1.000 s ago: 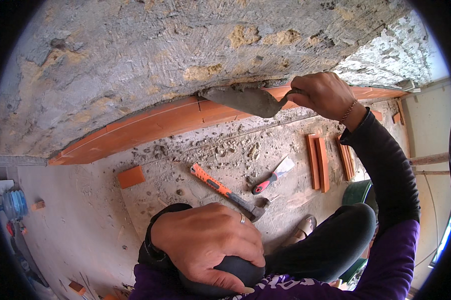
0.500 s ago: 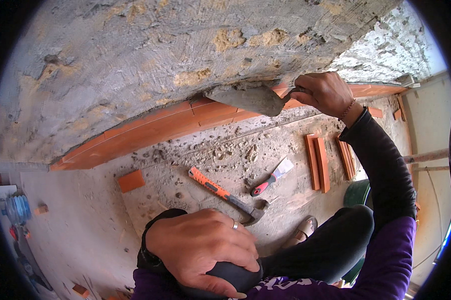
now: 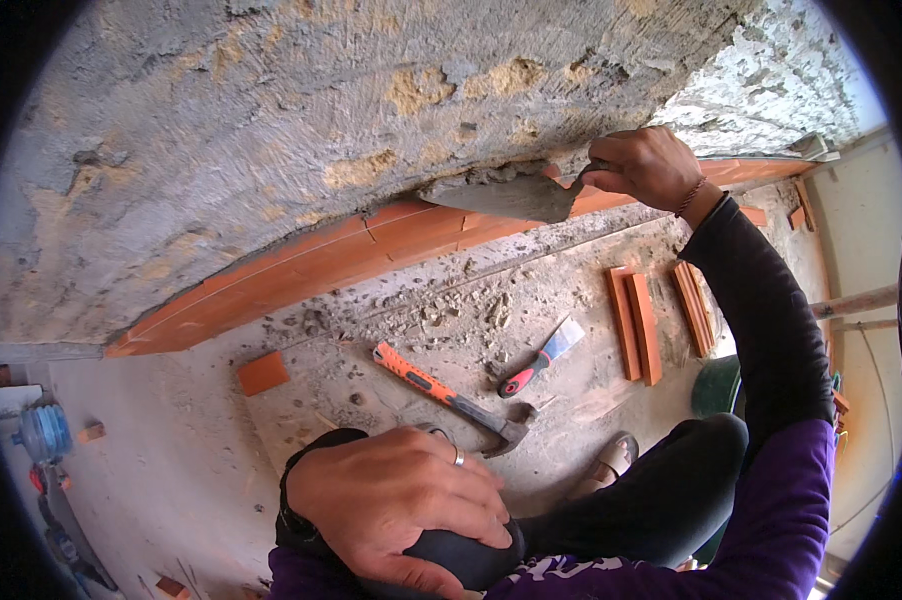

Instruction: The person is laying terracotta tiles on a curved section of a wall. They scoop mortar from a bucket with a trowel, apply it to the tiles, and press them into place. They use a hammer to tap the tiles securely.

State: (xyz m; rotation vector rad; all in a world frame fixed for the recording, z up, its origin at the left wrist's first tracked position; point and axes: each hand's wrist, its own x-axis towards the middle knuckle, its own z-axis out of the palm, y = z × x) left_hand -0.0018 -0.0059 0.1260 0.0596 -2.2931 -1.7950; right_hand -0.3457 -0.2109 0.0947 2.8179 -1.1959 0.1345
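Observation:
My right hand is closed round the handle of a pointing trowel. The blade, with grey mortar on it, is tilted against the gap between the rough grey wall and the top of a row of orange bricks. Draped over my bent knee, my left hand holds nothing; its fingers lie stretched with a ring on one. On the floor beyond it are a claw hammer with an orange handle and a putty knife with a red and black handle.
Orange brick strips lie on the dusty floor to the right, with another stack beside them. A single brick piece sits left of the hammer. Mortar crumbs litter the foot of the bricks. A green bucket stands by my right knee.
The trowel blade has tipped more steeply against the wall joint, and my right hand has turned slightly with it. My left hand stays on the knee; the view has shifted a little.

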